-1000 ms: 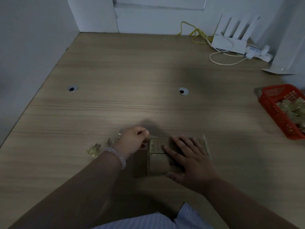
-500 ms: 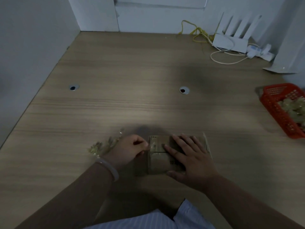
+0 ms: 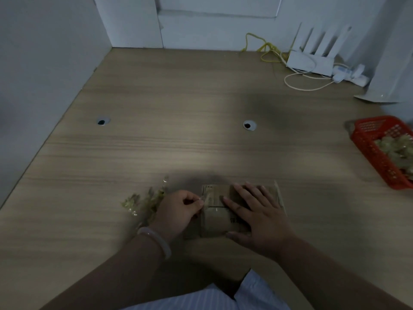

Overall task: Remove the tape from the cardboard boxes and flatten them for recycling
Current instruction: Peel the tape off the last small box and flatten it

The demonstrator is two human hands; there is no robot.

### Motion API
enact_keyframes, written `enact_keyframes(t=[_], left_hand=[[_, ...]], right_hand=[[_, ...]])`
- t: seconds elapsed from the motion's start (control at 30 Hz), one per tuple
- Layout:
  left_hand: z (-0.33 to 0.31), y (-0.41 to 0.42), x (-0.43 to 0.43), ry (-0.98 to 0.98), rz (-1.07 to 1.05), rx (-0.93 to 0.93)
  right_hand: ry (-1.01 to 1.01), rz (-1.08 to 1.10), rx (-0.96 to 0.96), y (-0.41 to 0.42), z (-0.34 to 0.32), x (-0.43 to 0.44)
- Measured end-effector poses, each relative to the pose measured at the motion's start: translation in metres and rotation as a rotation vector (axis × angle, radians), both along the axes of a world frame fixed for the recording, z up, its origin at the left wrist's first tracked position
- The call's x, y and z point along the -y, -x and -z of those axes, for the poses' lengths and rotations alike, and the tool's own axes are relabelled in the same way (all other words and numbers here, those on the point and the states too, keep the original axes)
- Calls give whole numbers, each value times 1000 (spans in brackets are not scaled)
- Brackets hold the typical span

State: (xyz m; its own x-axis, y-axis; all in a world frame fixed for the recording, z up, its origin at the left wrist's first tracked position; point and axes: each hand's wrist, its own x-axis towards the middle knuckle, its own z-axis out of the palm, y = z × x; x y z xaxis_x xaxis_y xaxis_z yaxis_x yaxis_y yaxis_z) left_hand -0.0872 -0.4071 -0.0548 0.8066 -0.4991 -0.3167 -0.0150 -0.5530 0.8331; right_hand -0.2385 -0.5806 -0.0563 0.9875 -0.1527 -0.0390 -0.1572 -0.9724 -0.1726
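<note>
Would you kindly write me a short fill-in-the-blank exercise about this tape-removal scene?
1. While the right hand holds the cardboard box down, the left hand pinches a strip of ____.
2. The bracelet is on the ____ wrist.
3. The plastic basket at the right is coloured ____.
Missing words: tape; left; red.
</note>
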Motion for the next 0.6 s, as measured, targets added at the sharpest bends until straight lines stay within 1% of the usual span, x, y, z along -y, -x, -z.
enact_keyframes(t=[0.07, 0.2, 0.37, 0.43, 0.47, 0.53, 0.6], left_hand=[[1, 3, -2, -38, 31, 179], [1, 7, -7, -18, 125, 508], [-3, 4, -15, -5, 313, 781], [-6, 4, -14, -27, 433, 816], [-9, 5, -12, -51, 482, 792], [-13, 9, -6, -101, 523, 756], [-18, 11, 1, -176, 530, 804]], right_hand=[[1, -1, 8, 0, 1, 0], [9, 3, 9, 0, 3, 1], [17, 18, 24, 0, 5, 1], [23, 22, 21, -1, 5, 1], [25, 19, 18, -1, 5, 1], [21, 5, 3, -1, 5, 1], [0, -3, -5, -1, 4, 1]])
